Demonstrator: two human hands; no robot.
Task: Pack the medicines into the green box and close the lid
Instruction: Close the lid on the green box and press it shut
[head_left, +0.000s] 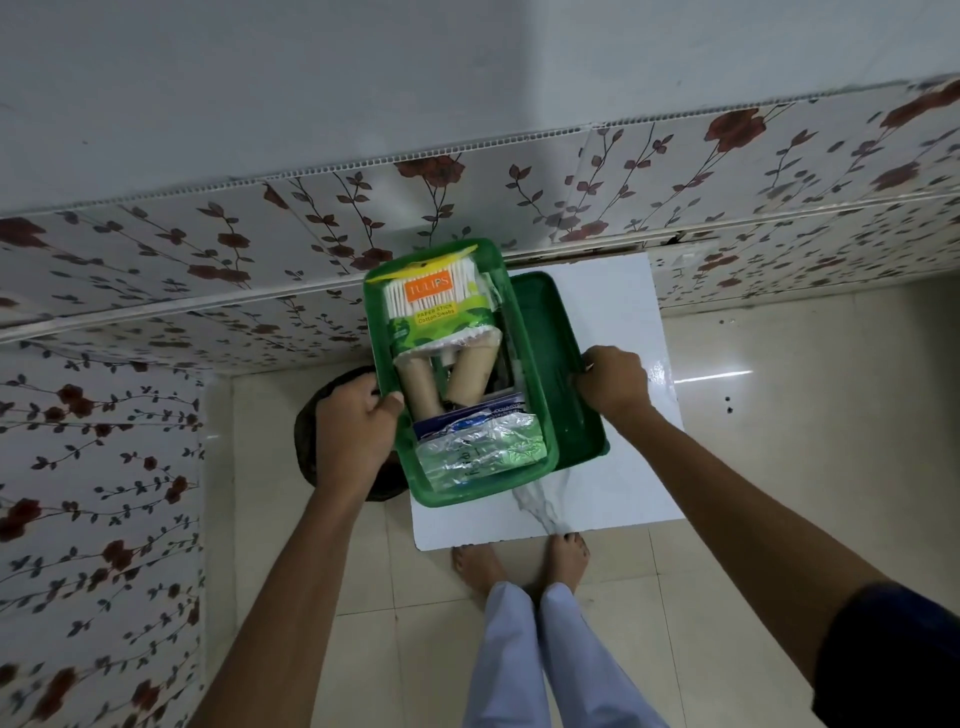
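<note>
The open green box (536, 415) is held up over a small white table (628, 488). My left hand (358, 421) grips its left rim. Inside lie a pack of cotton swabs (436, 301), two beige rolls (441, 379), a blue packet (467, 418) and a clear plastic pouch of medicine strips (478, 454). The green lid (561, 364) lies just right of the box, partly under its right edge. My right hand (613, 384) is closed on the lid's right rim.
A dark round object (306, 441) stands on the floor under my left hand. Floral-patterned wall panels (156, 270) run along the back and left. My bare feet (519, 558) stand on beige floor tiles at the table's near edge.
</note>
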